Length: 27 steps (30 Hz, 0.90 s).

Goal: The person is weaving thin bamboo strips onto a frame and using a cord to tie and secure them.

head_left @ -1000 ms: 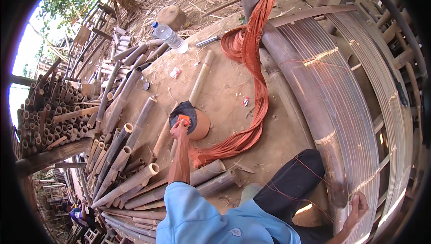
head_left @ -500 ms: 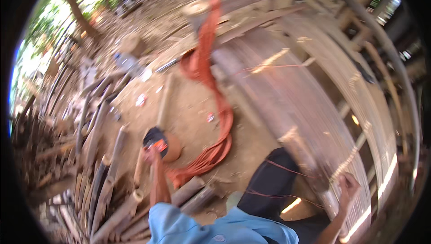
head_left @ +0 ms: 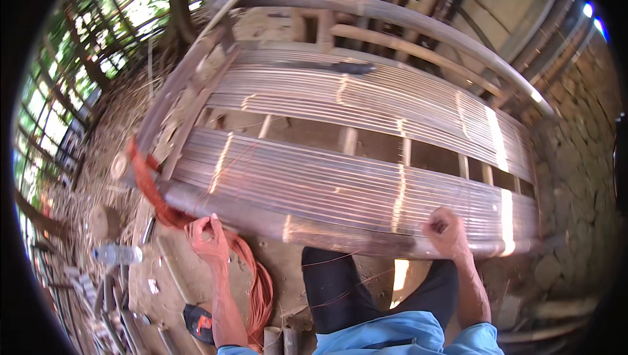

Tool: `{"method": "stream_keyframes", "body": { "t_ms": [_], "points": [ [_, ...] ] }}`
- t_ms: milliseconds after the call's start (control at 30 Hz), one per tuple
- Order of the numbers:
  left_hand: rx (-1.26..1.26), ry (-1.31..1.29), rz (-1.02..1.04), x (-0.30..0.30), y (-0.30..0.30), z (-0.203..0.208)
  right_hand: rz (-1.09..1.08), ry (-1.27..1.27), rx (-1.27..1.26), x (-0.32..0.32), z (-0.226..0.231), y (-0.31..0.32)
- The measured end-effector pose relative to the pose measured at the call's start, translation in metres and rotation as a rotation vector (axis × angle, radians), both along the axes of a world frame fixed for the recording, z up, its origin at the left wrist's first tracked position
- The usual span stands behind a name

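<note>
My left hand is raised at the left front of the slatted bench, fingers drawn into a pinch. What it holds, if anything, is too small to make out. Beside it a thick bundle of orange-red strands hangs over the bench's front corner and runs down to the ground. My right hand is closed in a loose fist over the bench's front edge; its contents are hidden. Thin reddish strands lie across my dark trouser legs. A black pouch-like thing with a red patch is beside my left forearm.
A dark-handled long blade lies on the bench's rear slats. Left of the bench are a plastic bottle and a cut wood block. Bamboo pieces lie low on the left. A pole rail backs the bench.
The view has swung right toward the bench. My left hand has left the black pouch-like thing and risen beside the orange-red bundle. My right hand stays closed by the bench's front edge.
</note>
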<state>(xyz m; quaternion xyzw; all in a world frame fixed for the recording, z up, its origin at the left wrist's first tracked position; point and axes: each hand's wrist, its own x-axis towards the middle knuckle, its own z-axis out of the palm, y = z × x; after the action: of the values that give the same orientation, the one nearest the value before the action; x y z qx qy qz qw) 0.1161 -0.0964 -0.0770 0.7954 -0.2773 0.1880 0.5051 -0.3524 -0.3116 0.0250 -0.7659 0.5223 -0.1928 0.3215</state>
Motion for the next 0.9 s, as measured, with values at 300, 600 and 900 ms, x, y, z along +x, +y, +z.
{"method": "stream_keyframes", "body": {
  "t_ms": [300, 600, 900],
  "points": [
    [0.240, -0.280, 0.072, 0.005, -0.050, 0.015, 0.794, 0.713, 0.351, -0.104, -0.041, 0.141],
    [-0.432, 0.626, -0.023, 0.110, 0.015, -0.052, 0.955, 0.699, 0.451, -0.030, 0.008, 0.074],
    [0.105, 0.827, -0.374, 0.139, 0.138, 0.069, 0.761, 0.144, 0.188, 0.106, 0.062, -0.057]
  ]
}}
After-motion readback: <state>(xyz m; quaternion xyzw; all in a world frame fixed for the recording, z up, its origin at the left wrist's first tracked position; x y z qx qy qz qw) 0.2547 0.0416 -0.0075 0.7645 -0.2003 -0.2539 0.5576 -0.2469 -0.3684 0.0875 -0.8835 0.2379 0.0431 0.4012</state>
